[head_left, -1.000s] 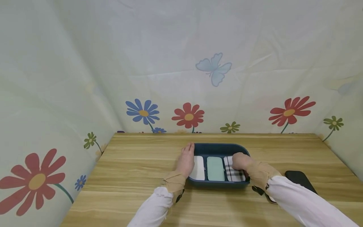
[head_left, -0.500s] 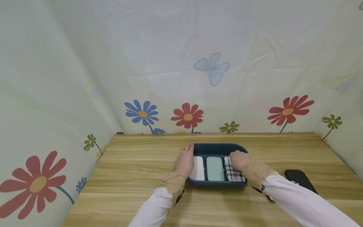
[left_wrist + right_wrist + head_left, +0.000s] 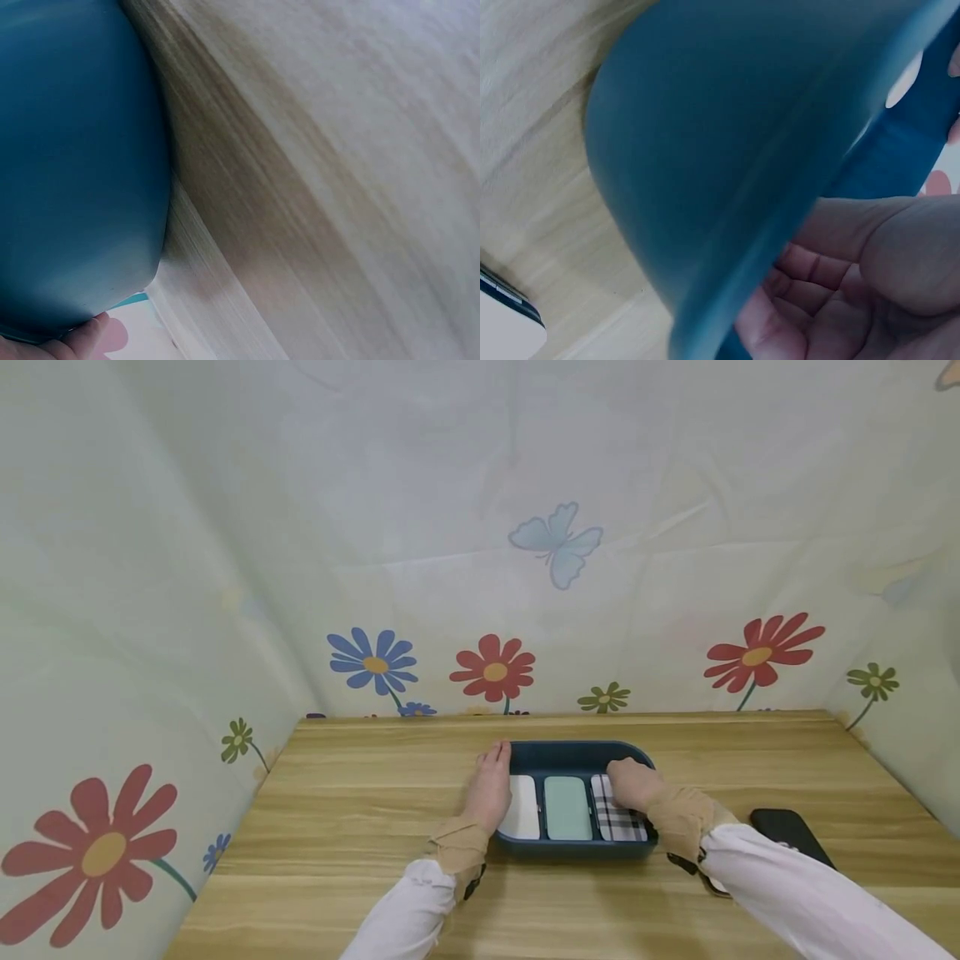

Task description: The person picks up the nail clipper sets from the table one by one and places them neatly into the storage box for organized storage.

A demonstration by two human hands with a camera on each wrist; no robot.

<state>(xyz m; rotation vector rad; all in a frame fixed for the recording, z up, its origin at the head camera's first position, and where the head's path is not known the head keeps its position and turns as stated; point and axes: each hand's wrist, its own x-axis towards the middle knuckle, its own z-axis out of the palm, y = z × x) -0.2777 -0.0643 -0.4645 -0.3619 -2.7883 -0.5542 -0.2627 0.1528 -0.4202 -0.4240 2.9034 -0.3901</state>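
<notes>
In the head view a dark blue tray (image 3: 577, 750) stands on the wooden table, with several compartments. Three flat, rounded rectangular pieces lie side by side in it: white (image 3: 524, 810), mint green (image 3: 567, 810) and black-and-white plaid (image 3: 618, 822). My left hand (image 3: 490, 791) rests against the tray's left end, its fingers straight. In the left wrist view the fingertips (image 3: 88, 337) touch the blue wall. My right hand (image 3: 633, 782) reaches inside, knuckles up, over the plaid piece's upper right part. The right wrist view shows its fingers (image 3: 769, 334) curled; the tray's wall hides the tips.
A black, phone-like object (image 3: 791, 835) lies to the right of the tray. Another flat object with a pale face (image 3: 716, 887) is partly under my right forearm. A flower-printed curtain (image 3: 420, 568) borders the table's back edge (image 3: 675, 717) and sides.
My right hand has shifted slightly left over the plaid piece since one second ago. My left hand stays against the tray's end, and the three pieces keep their places.
</notes>
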